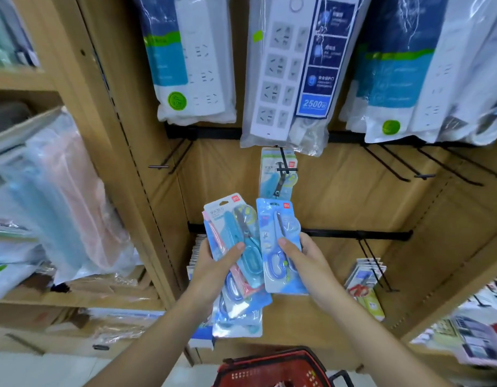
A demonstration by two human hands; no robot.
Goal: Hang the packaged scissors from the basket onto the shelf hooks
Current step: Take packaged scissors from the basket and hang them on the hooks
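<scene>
Sitting nearest, the red basket (pixel 269 371) lies below both hands. Above it, the left hand (pixel 211 268) grips a fanned stack of scissor packs (pixel 233 241), and the right hand (pixel 307 265) pinches one blue pack (pixel 279 233). Farther above the basket, a hung pack (pixel 269 181) dangles from a hook (pixel 284 163).

I record my scissors packs (pixel 280 219) light blue with red logos (pixel 287 205); basket (pixel 269 358) red; hooks (pixel 386 163) black; power strips (pixel 275 79) white, green-stickered.

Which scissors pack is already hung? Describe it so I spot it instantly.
Start at the middle power strip pack. Directly beneath it, one scissors pack hangs on a black hook. Unlike the stack in the left hand and the single pack in the right hand, no hand touches it.
</scene>
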